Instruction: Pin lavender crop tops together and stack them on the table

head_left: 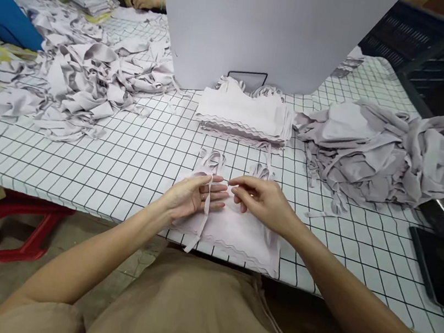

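On the checked table [146,158], a pale fabric piece [236,235] lies near the edge, partly hidden beneath the left hand [196,196] — open, palm up, strap [206,211] across it — and the right hand [261,197], fingers curled, grip unclear. Beyond, a grey panel [263,25] is cut off.

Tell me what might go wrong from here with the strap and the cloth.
1. The narrow strap hangs down across the left hand, so it might twist or slip.
2. The cloth lies at the near edge of the table; a tug could drag it over.
3. The loose pile trails straps, which could tangle if pieces are pulled out.
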Available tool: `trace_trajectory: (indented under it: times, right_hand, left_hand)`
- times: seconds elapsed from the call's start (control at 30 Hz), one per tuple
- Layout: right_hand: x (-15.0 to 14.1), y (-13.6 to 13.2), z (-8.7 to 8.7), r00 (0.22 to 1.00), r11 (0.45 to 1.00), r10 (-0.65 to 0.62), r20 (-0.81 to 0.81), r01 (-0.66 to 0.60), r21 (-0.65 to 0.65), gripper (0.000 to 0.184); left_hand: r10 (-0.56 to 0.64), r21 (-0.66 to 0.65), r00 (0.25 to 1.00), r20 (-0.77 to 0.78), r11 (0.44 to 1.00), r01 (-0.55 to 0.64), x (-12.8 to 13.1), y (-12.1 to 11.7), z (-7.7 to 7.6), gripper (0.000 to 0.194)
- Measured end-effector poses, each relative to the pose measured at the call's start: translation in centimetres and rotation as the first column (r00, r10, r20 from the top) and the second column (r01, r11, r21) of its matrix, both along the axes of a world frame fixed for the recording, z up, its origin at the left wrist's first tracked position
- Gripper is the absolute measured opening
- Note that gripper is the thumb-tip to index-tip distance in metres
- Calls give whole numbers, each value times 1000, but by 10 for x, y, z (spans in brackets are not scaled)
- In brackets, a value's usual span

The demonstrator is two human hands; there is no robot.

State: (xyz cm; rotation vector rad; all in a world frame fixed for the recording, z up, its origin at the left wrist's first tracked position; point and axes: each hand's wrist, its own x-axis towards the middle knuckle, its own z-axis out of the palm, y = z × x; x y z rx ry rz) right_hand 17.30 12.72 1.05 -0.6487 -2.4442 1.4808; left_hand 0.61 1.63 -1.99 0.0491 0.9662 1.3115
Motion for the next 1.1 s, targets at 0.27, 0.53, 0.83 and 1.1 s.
trace_trajectory:
  times: [0.27,0.53,0.83,1.1]
  right_hand:
    - [-47,1,-29,988,599,131,83,-12,-801,35]
    - [-13,-17,-8,920,583,386,66,-188,-791,24]
    - [-28,9,0,1000,564,18,-9,-18,-825,27]
    - [-43,31,0,999,562,-45,3,28,-827,28]
  left_hand:
    - [-1,70,988,-153,997,12,-6,4,-10,19]
    - [41,82,995,-89,996,-34,-11,5,-19,15]
    - [-96,20,995,20,995,96,-19,2,-9,39]
    - [14,177,961,-275,984,36,-15,-12,1,36]
